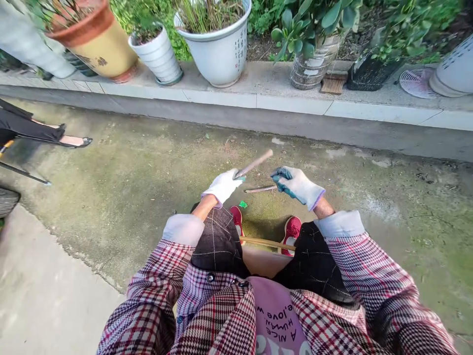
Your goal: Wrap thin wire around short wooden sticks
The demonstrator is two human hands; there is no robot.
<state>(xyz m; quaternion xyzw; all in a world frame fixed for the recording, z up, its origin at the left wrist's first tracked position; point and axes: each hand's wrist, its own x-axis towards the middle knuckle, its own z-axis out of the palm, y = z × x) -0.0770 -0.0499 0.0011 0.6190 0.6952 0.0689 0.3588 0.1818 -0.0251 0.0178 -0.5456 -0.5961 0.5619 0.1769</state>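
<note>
My left hand (pixel 223 186), in a white cloth glove, is closed around a wooden tool handle (pixel 254 163) that slants up and to the right. My right hand (pixel 297 186) wears a white glove with a blue-green coated palm. It grips the end of a thin rusty metal rod (pixel 260 189), which points left toward the other hand without touching it. Below the hands lies a small green scrap (pixel 243 204) on the ground. Two thin wooden sticks (pixel 266 242) lie across my lap, above my red sneakers (pixel 291 234).
Mossy concrete ground (pixel 148 187) spreads around me up to a low tiled kerb (pixel 258 106) lined with potted plants (pixel 214 42). At the left, a person's leg in black trousers with a flat shoe (pixel 74 142) reaches into view, near a dark tyre (pixel 7 202).
</note>
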